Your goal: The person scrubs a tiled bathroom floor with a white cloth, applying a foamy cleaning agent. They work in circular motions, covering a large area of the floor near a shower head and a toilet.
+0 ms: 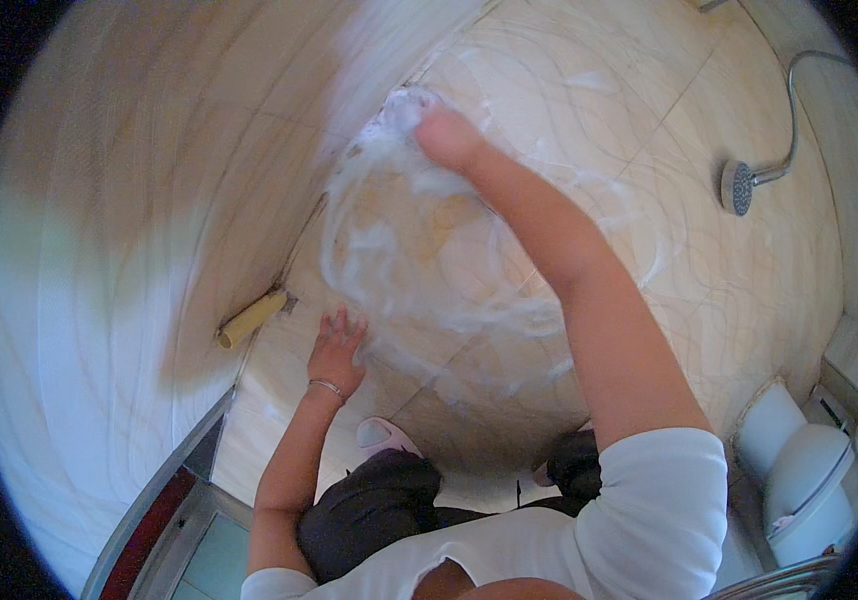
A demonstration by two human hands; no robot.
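Note:
My right hand point(448, 136), blurred, reaches far forward to the corner where the tiled floor meets the left wall. It is closed around or pressed on a whitish thing point(403, 112) covered in foam; what it is cannot be made out. White suds point(376, 255) lie in swirls over the beige floor tiles point(699, 255). Nearer to me, my left hand point(337, 360), with a bracelet at its wrist, rests on the floor with its fingers spread and holds nothing.
A yellow pipe point(253, 319) juts out at the foot of the left wall. On the right, a shower head point(737, 187) hangs on a metal hose. A white toilet point(808, 480) stands at lower right, a door frame point(166, 487) at lower left. My slippered feet are close below.

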